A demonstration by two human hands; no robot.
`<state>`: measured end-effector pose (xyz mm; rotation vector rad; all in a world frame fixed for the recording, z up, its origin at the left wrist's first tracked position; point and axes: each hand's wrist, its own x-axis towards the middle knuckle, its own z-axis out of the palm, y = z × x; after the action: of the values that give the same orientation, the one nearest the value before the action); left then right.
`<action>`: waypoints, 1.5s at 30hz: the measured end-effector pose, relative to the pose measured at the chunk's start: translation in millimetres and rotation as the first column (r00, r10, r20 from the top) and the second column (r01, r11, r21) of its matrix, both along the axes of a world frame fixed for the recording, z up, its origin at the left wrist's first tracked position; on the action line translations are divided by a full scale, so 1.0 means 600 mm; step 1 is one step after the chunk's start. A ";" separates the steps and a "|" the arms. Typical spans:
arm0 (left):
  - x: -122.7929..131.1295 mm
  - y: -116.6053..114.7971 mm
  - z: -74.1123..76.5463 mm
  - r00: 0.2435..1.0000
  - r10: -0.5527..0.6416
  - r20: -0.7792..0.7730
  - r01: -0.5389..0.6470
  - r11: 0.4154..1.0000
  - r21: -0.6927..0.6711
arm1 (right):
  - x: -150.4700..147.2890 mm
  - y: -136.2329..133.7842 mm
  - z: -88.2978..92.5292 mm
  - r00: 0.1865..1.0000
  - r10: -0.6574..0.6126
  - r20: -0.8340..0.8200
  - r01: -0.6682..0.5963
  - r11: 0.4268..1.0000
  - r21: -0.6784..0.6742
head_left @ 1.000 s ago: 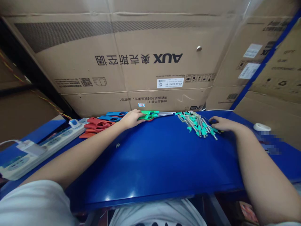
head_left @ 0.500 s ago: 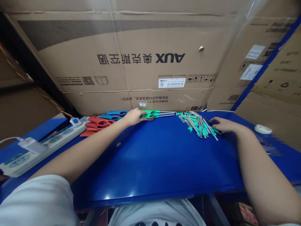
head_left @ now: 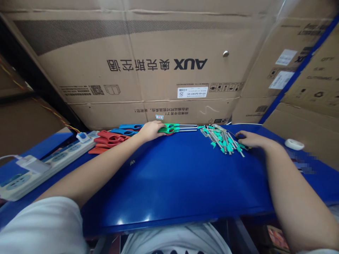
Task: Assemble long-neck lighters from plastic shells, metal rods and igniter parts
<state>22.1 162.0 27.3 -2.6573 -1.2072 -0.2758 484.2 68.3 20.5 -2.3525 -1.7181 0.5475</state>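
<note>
L hand (head_left: 150, 131), top center of frame, has its grip pressed together on a green-handled long-nose lighter (head_left: 167, 130), metal nozzle pointing right along far edge of blue counter (head_left: 169, 183). R hand (head_left: 251, 139), upper right of center, has fingers curled against right end of a loose pile of metal tubes w/ teal fittings (head_left: 222, 141); touching pile, but can't tell if grip is pinching anything. Pile sits just right of nozzle tip, between the two hands. Left of L hand, blue-handled lighters (head_left: 128, 127) lie side by side, w/ a red-handled stack (head_left: 109, 138) just beyond. Power strip (head_left: 50, 164) runs along counter at lower left, white mouse (head_left: 293, 144) sits right of R hand, AUX carton (head_left: 159, 70) stands behind counter.
</note>
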 end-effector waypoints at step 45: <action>-0.013 -0.025 -0.014 0.977 -0.164 0.139 0.177 0.980 -0.092 | 0.007 0.007 -0.001 0.998 0.027 0.056 -0.031 0.997 0.075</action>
<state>14.3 147.2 19.0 -2.8792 -1.0562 -0.4328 488.4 72.7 19.7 -2.3142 -1.7659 0.4180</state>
